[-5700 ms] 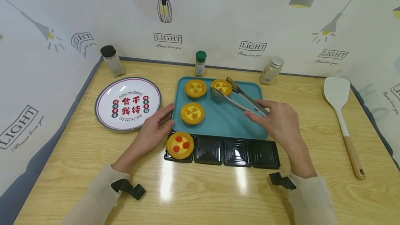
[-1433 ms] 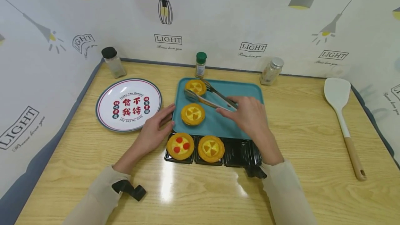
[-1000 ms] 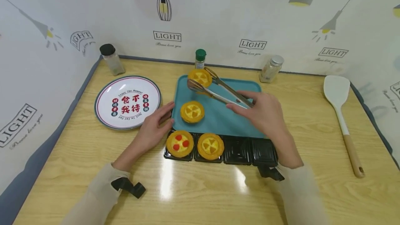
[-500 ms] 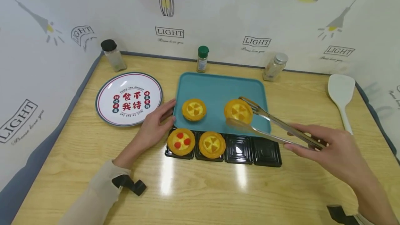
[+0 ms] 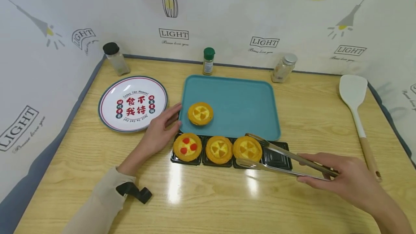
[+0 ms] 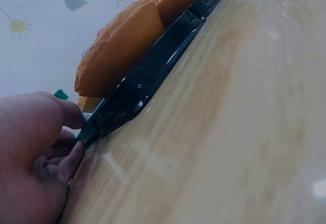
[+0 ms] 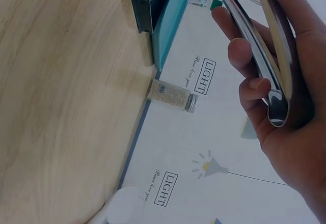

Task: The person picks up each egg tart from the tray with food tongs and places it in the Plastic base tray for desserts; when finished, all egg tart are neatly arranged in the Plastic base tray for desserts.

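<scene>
My right hand [image 5: 349,180] grips metal tongs [image 5: 289,152], seen along their handle in the right wrist view. The tong tips stand apart on either side of an egg tart [image 5: 247,149] at the third compartment of a black plastic tray [image 5: 277,159]. A tart with red dots [image 5: 187,147] and another with yellow wedges [image 5: 219,150] sit in the two compartments left of it. One more tart [image 5: 200,113] lies on the blue tray [image 5: 242,104]. My left hand [image 5: 160,129] rests its extended fingertips against that tray's left edge; in the left wrist view the fingers [image 6: 71,158] touch its corner.
A white plate [image 5: 136,91] with red lettering lies on the left. Along the wall stand a black-capped jar [image 5: 117,60], a green-capped shaker [image 5: 208,61] and a silver-capped jar [image 5: 284,68]. A white spatula [image 5: 357,118] lies at the right.
The right hand has carried two tarts by tongs from the blue tray to the black tray's second and third compartments. The left hand has stayed at the blue tray's edge.
</scene>
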Tool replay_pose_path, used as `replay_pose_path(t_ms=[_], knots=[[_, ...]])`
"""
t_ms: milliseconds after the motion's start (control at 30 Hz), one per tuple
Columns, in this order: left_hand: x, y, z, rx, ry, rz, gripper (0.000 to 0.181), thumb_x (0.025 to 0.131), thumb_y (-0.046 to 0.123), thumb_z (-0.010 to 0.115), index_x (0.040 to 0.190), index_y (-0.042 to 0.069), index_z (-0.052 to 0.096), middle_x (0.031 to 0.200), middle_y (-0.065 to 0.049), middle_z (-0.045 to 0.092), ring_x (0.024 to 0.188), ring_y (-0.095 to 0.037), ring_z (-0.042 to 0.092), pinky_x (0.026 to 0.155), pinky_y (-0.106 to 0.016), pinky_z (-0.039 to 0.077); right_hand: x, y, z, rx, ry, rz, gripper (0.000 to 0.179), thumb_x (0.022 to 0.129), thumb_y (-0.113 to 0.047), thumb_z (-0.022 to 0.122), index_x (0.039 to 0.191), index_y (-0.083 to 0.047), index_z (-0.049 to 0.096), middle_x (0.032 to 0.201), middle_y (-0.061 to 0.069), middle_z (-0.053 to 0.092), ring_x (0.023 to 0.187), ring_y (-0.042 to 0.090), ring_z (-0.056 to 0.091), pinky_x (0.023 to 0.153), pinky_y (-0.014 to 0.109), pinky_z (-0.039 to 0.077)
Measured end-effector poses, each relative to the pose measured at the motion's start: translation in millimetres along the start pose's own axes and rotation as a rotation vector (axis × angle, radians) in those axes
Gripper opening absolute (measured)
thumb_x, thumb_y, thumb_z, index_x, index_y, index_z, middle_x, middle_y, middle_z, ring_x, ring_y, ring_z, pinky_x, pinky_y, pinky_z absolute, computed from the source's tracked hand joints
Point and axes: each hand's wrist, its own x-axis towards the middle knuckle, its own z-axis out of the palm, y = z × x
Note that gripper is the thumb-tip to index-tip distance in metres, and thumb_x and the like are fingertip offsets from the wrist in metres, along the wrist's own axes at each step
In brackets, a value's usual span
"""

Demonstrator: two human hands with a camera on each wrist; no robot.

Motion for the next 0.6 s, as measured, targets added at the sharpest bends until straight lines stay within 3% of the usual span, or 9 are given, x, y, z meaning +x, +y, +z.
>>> replay_pose_path(t_ms=[100,233,500,600], knots=[[2.2,-17.9,1.1,0.002,0.006,0.009,0.053,0.099,0.009,0.058,0.149,0.007,0.041,0.155,-0.002,0.034,0.131,-0.018,0.046,0.104,-0.022,0.043,-0.1,0,1,-0.022,0.006,0.0,0.054,0.064,-0.026,0.092,0.114,-0.026,0.074,0.083,-0.017,0.063,0.05,-0.004,0.037,0.043,0.008,0.029],[2.4,-16.6,1.3,0.001,0.009,0.01,0.053,0.099,0.007,0.057,0.148,0.005,0.041,0.155,-0.005,0.034,0.132,-0.022,0.046,0.105,-0.026,0.044,-0.3,1,2,-0.035,0.007,0.005,0.054,0.064,-0.028,0.092,0.115,-0.027,0.074,0.082,-0.017,0.063,0.049,-0.004,0.036,0.043,0.009,0.028],[-2.1,18.1,-1.2,-0.019,0.0,-0.011,0.051,0.097,-0.004,0.055,0.145,-0.007,0.039,0.153,-0.021,0.033,0.132,-0.037,0.044,0.107,-0.042,0.043,-1.4,1,3,-0.044,0.003,0.016,0.054,0.064,-0.03,0.092,0.114,-0.028,0.074,0.081,-0.014,0.063,0.049,-0.004,0.035,0.042,0.009,0.028],[-2.5,22.5,-1.8,-0.013,-0.004,-0.02,0.051,0.097,-0.004,0.055,0.145,-0.007,0.039,0.153,-0.021,0.033,0.132,-0.037,0.044,0.107,-0.042,0.043,-1.6,1,3,-0.055,0.003,0.013,0.054,0.064,-0.03,0.092,0.114,-0.028,0.074,0.082,-0.014,0.063,0.049,-0.004,0.035,0.042,0.009,0.027]])
